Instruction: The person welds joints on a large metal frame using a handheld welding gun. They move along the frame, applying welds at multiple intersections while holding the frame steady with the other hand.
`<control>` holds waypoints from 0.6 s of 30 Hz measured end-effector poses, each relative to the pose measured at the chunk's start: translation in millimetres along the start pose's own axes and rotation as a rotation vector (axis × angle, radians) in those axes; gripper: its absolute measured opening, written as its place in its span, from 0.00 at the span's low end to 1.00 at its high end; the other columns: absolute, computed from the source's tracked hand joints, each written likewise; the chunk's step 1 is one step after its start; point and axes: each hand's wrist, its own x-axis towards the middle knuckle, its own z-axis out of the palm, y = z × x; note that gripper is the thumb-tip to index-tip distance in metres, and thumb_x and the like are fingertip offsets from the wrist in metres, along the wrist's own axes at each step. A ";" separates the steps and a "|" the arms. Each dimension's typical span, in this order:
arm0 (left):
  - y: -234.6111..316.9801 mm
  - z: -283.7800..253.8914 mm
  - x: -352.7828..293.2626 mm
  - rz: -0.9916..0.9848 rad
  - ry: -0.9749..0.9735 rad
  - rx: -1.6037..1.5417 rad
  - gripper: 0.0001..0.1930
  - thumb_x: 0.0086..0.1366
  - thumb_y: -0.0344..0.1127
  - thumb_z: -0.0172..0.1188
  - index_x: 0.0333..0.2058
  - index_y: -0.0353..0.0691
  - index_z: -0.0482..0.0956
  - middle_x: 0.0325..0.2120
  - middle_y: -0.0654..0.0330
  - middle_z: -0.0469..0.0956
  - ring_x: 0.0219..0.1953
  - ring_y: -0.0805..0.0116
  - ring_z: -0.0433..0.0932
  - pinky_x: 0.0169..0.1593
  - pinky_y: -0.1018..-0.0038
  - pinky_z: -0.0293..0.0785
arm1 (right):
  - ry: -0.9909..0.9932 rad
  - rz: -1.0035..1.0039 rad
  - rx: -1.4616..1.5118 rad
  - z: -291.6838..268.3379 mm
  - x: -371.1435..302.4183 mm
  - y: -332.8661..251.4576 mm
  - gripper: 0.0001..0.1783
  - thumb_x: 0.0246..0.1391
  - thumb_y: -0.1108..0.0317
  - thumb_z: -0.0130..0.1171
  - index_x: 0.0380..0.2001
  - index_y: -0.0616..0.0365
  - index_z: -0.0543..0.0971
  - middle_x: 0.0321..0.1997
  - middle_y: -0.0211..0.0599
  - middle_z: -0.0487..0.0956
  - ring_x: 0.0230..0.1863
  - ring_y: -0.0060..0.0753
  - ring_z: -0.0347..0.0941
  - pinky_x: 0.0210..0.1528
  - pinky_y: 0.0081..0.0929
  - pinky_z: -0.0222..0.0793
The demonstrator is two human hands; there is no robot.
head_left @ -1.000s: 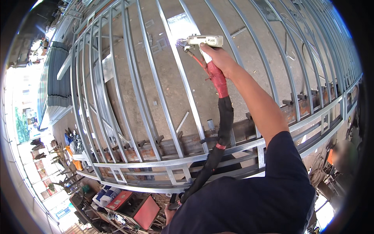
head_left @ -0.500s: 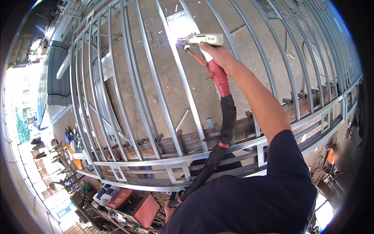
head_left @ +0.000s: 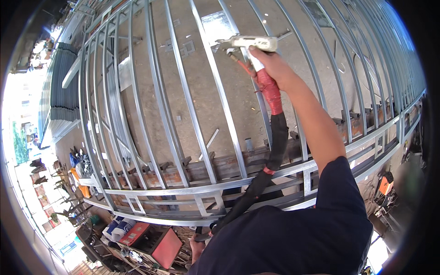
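My right hand (head_left: 273, 68) is wrapped around the grip of a welding gun (head_left: 255, 43) with a white body and metal nozzle. Red tape binds the thick black cable (head_left: 279, 133) below the grip, and a thin red-orange hose runs beside it. The nozzle is just right of a bright steel bar in a large frame of parallel galvanized bars (head_left: 220, 87); no arc shows at it. At the lower edge, partly hidden by my dark shirt, my left hand (head_left: 197, 248) is closed on a dark, handle-like piece beside the cable.
Double rails (head_left: 160, 191) with short uprights cross in front of me. Stacked grey profiles (head_left: 64, 87) stand at far left. A red-sided cart (head_left: 167, 248) with blue-and-white rolls is at lower left. An orange item (head_left: 385, 185) and cables lie at right.
The bright arc at the nozzle has gone out. My right hand has moved the welding gun slightly right, away from the bar. The view has shifted a little.
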 end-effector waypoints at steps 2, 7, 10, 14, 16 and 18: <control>-1.4 -7.0 -4.2 0.030 0.004 -0.083 0.07 0.56 0.28 0.67 0.35 0.37 0.83 0.27 0.52 0.84 0.32 0.62 0.82 0.41 0.65 0.78 | 0.047 0.027 0.009 8.1 -8.5 -22.8 0.26 0.66 0.47 0.65 0.52 0.58 0.79 0.37 0.35 0.84 0.27 0.26 0.79 0.28 0.29 0.75; 26.4 -6.6 15.7 0.092 0.065 -0.137 0.09 0.55 0.31 0.73 0.31 0.37 0.82 0.25 0.52 0.82 0.30 0.61 0.80 0.39 0.64 0.76 | 0.254 -0.117 -0.139 33.3 11.4 -53.6 0.27 0.64 0.47 0.67 0.50 0.60 0.79 0.34 0.33 0.84 0.26 0.25 0.78 0.29 0.29 0.76; 83.9 -18.0 16.2 0.234 0.083 -0.078 0.12 0.55 0.35 0.75 0.27 0.37 0.79 0.24 0.51 0.79 0.29 0.52 0.79 0.37 0.59 0.75 | 0.322 -0.162 -0.334 44.6 29.4 -70.0 0.27 0.63 0.46 0.66 0.47 0.62 0.80 0.33 0.33 0.83 0.25 0.26 0.78 0.29 0.31 0.76; 111.0 -29.4 15.1 0.363 0.028 -0.043 0.13 0.53 0.36 0.75 0.25 0.38 0.77 0.24 0.49 0.77 0.31 0.42 0.78 0.37 0.54 0.73 | 0.391 -0.151 -0.482 69.6 52.4 -77.9 0.26 0.63 0.46 0.65 0.43 0.63 0.81 0.31 0.33 0.81 0.25 0.28 0.78 0.29 0.33 0.76; 112.0 -26.3 15.5 0.308 0.016 -0.056 0.14 0.51 0.36 0.75 0.23 0.39 0.76 0.24 0.49 0.77 0.32 0.42 0.77 0.38 0.52 0.71 | 0.426 -0.158 -0.535 78.4 71.8 -75.7 0.25 0.63 0.46 0.65 0.41 0.63 0.81 0.31 0.33 0.81 0.25 0.28 0.78 0.29 0.33 0.75; 111.7 -27.6 16.8 0.365 0.016 -0.030 0.14 0.52 0.37 0.74 0.23 0.40 0.76 0.24 0.50 0.77 0.33 0.43 0.77 0.40 0.52 0.70 | 0.415 -0.186 -0.584 93.2 85.9 -71.3 0.24 0.63 0.47 0.65 0.40 0.62 0.81 0.31 0.33 0.81 0.24 0.29 0.78 0.28 0.33 0.75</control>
